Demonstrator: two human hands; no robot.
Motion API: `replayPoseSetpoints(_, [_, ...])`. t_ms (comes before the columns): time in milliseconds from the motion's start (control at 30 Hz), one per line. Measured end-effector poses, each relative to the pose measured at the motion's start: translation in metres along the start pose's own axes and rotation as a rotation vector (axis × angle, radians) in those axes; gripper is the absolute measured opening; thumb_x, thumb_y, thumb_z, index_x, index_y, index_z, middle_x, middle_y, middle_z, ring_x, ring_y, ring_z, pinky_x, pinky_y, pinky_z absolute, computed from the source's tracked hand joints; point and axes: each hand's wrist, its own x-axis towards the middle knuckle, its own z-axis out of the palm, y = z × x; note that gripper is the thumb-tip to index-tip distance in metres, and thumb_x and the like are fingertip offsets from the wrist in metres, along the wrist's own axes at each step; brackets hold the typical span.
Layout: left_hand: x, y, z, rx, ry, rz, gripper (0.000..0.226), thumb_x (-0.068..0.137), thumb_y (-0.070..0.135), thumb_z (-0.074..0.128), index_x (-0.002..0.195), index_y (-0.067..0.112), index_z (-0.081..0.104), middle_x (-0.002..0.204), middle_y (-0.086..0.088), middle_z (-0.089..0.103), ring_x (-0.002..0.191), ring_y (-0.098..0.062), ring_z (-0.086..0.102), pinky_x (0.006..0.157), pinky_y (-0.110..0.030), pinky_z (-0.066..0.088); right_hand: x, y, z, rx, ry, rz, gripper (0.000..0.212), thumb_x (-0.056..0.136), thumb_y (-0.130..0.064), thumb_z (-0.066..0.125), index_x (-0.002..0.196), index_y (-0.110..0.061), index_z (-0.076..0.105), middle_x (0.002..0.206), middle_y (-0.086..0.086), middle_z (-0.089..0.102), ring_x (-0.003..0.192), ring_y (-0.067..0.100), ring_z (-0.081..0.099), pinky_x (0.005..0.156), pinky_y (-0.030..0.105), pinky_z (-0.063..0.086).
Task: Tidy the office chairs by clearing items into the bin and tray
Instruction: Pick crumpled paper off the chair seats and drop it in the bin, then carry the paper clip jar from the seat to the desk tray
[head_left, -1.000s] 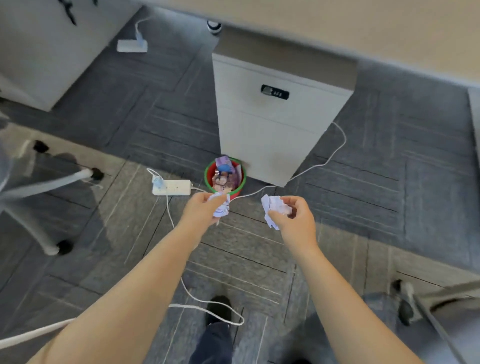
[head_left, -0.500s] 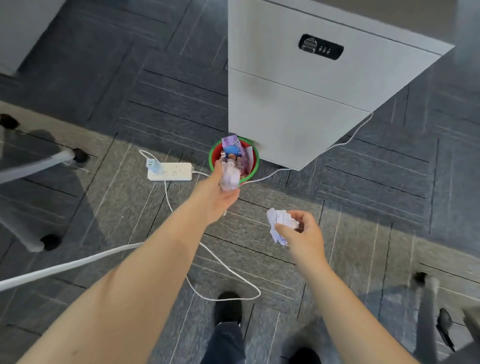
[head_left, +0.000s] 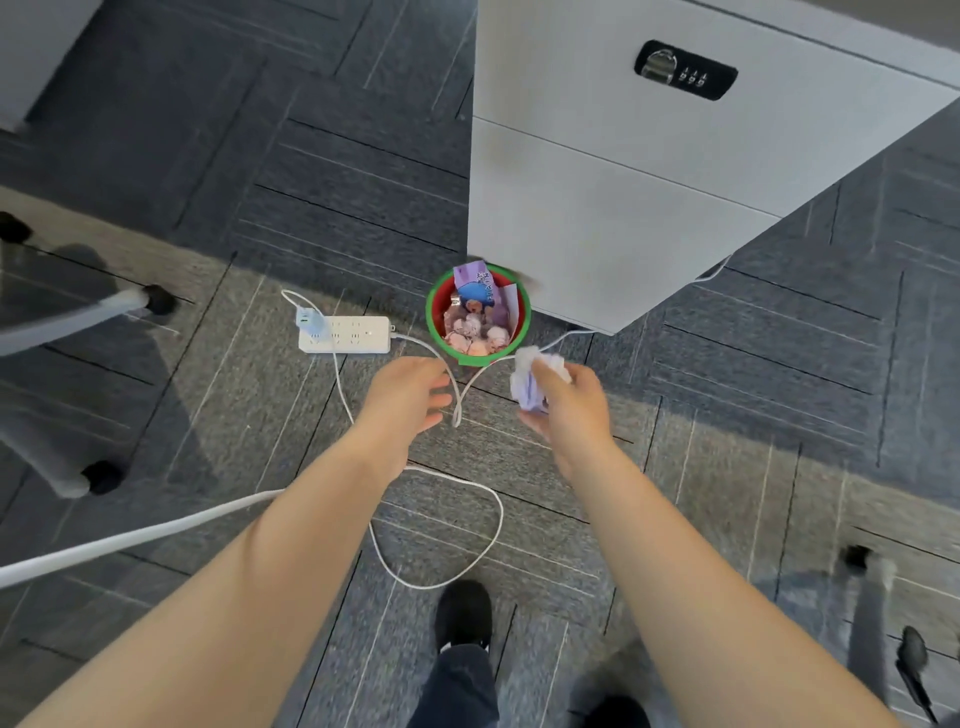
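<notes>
Carpeted floor (head_left: 779, 415), cables (head_left: 441, 519) (looped) near bin (head_left: 431, 317), right hand (head_left: 571, 405) gripping paper (head_left: 527, 384)

Right hand (head_left: 569, 402) covers part of crumpled paper (head_left: 530, 379); its fingers mostly hidden behind hand. Paper hides bit of bin (head_left: 434, 325) rim. Stuff inside bin too small to tell apart. Cabinet (head_left: 649, 182) cut off at top and right edge; lock (head_left: 685, 70) numbers too blurry to read. Chair legs (head_left: 67, 317) cut off at left edge, blurry. Another chair base (head_left: 872, 623) at bottom right blurry, cut off. Thick white cable (head_left: 130, 538) runs off left edge. Both arms cut off at bottom.
</notes>
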Motion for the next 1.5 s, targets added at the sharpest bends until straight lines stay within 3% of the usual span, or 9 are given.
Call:
replayPoseSetpoints(100, [0.002,0.006,-0.007,-0.015,0.003,0.052,0.014,0.093,0.017,0.043,0.104,0.011,0.048,0.09,0.001,0.056,0.085,-0.015,0.056,0.08,-0.03,0.047,0.013,-0.021,0.017,0.082,-0.08,-0.008,0.049,0.094,-0.027,0.045,0.139,-0.011,0.031,0.135,0.005,0.045,0.117,0.024,0.05,0.087,0.036,0.046])
replayPoseSetpoints(233, [-0.002,0.011,-0.013,-0.001,0.031,0.097,0.012,0.092,0.016,0.043,0.101,0.012,0.049,0.101,-0.005,0.055,0.095,-0.02,0.054,0.079,-0.03,0.047,0.01,-0.023,0.017,-0.036,0.006,-0.106,0.054,0.093,-0.021,0.047,0.143,-0.011,0.027,0.136,0.007,0.045,0.122,0.022,0.048,0.107,0.04,0.04])
replayPoseSetpoints(333, [-0.011,0.013,-0.007,0.011,0.032,0.116,0.009,0.092,0.016,0.043,0.095,0.013,0.051,0.089,0.001,0.056,0.083,-0.014,0.055,0.074,-0.027,0.046,-0.002,-0.017,0.0,-0.048,0.05,-0.141,0.04,0.093,-0.015,0.046,0.131,-0.005,0.043,0.106,0.004,0.058,0.092,0.017,0.058,0.083,0.03,0.048])
replayPoseSetpoints(433, [-0.027,0.02,0.011,0.026,0.01,0.149,0.014,0.092,0.016,0.044,0.081,0.019,0.052,0.083,0.006,0.055,0.076,-0.009,0.053,0.072,-0.022,0.043,-0.019,-0.018,-0.024,-0.091,0.081,-0.16,0.024,0.092,-0.011,0.043,0.114,-0.007,0.053,0.08,-0.002,0.055,0.068,0.008,0.051,0.067,0.026,0.046])
replayPoseSetpoints(533, [-0.052,0.03,0.04,0.064,-0.04,0.194,0.012,0.09,0.016,0.046,0.082,0.019,0.054,0.088,0.001,0.058,0.08,-0.012,0.053,0.069,-0.022,0.043,-0.046,-0.029,-0.056,-0.07,0.111,-0.193,0.011,0.091,-0.01,0.044,0.095,-0.013,0.054,0.084,0.003,0.058,0.068,0.009,0.051,0.063,0.022,0.045])
replayPoseSetpoints(667, [-0.098,0.044,0.094,0.113,-0.16,0.266,0.012,0.09,0.014,0.046,0.087,0.014,0.058,0.092,-0.002,0.06,0.078,-0.013,0.056,0.07,-0.023,0.043,-0.091,-0.05,-0.115,0.018,0.171,-0.266,0.017,0.093,-0.01,0.045,0.08,-0.017,0.053,0.075,-0.004,0.056,0.063,0.006,0.05,0.052,0.01,0.044])
replayPoseSetpoints(900, [-0.209,0.038,0.199,0.288,-0.417,0.404,0.022,0.092,0.017,0.042,0.074,0.025,0.051,0.084,0.005,0.056,0.075,-0.009,0.054,0.071,-0.021,0.043,-0.184,-0.055,-0.243,0.16,0.375,-0.348,0.02,0.093,-0.014,0.047,0.075,-0.023,0.052,0.077,-0.007,0.058,0.068,0.005,0.053,0.064,0.02,0.043])
replayPoseSetpoints(1133, [-0.325,-0.034,0.285,0.49,-0.593,0.444,0.01,0.091,0.02,0.046,0.09,0.018,0.056,0.102,0.0,0.059,0.084,-0.012,0.057,0.08,-0.027,0.045,-0.277,0.008,-0.372,0.303,0.586,-0.357,0.026,0.091,-0.009,0.048,0.069,-0.021,0.052,0.068,-0.002,0.054,0.06,0.008,0.049,0.055,0.017,0.04])
replayPoseSetpoints(1500, [-0.432,-0.215,0.386,0.793,-0.825,0.492,0.01,0.089,0.013,0.048,0.083,0.018,0.055,0.079,0.003,0.053,0.072,-0.008,0.052,0.066,-0.025,0.039,-0.355,0.175,-0.538,0.435,0.786,-0.216,0.025,0.086,-0.005,0.049,0.069,-0.022,0.053,0.073,0.001,0.056,0.066,0.014,0.052,0.063,0.025,0.042])
